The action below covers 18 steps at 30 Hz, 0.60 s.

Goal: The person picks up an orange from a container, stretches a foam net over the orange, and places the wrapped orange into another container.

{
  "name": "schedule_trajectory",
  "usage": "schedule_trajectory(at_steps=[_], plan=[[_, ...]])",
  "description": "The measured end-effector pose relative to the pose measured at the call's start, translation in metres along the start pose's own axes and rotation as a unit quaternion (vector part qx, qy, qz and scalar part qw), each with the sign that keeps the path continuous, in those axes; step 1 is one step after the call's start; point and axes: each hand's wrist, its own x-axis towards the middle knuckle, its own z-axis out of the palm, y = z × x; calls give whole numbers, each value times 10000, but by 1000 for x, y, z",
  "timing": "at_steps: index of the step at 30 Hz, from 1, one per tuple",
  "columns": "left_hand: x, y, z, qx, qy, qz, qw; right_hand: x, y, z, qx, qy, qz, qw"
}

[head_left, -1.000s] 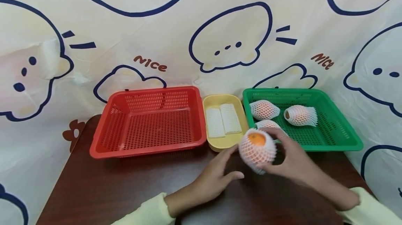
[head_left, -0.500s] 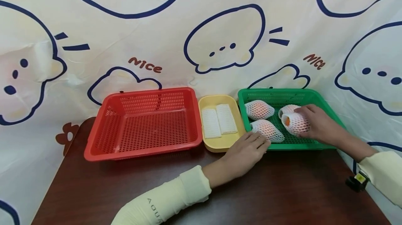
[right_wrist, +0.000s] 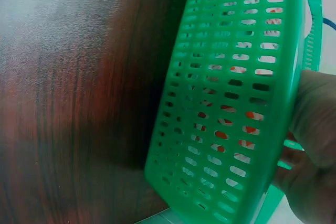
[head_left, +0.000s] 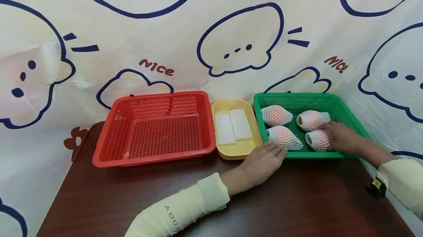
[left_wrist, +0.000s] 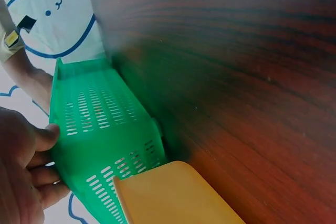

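In the head view, my right hand (head_left: 347, 139) is inside the green basket (head_left: 360, 128), its fingers around an orange in a white foam net (head_left: 318, 140) at the front right. The net's open end faces left. Beside it lie more netted fruits: one behind (head_left: 310, 120), one at front left (head_left: 283, 137) and one at back left (head_left: 276, 115). My left hand (head_left: 264, 162) holds the basket's front left rim. In the left wrist view, the left thumb (left_wrist: 47, 136) presses that rim. The basket wall hides part of the right hand's fingers in the right wrist view.
A yellow tray (head_left: 236, 152) with two flat white foam nets (head_left: 241, 124) stands left of the green basket. Further left is a red basket (head_left: 165, 134) with nothing in it. All stand on a dark wooden table (head_left: 132, 189) before a printed cloth (head_left: 185, 46).
My right hand has carried the netted orange from above the table into the green basket and lowered it at the front right. My left hand has moved right from beside the fruit to the basket rim.
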Motion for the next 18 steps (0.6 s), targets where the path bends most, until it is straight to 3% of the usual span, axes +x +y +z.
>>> schedule_trajectory(at_steps=[5,11,15,18], plan=[[0,0,3,-121,-159,-100,9997,2,5,6,29,36,-35,10000],[-3,1,7,16,-139,-80,9999,3,5,8,149,-120,76,9998],[-3,1,9,20,5,-22,10000,1,3,6,230,-200,153,9994],[-4,-1,8,-270,199,-6,9994,1,1,3,212,-253,140,9994]])
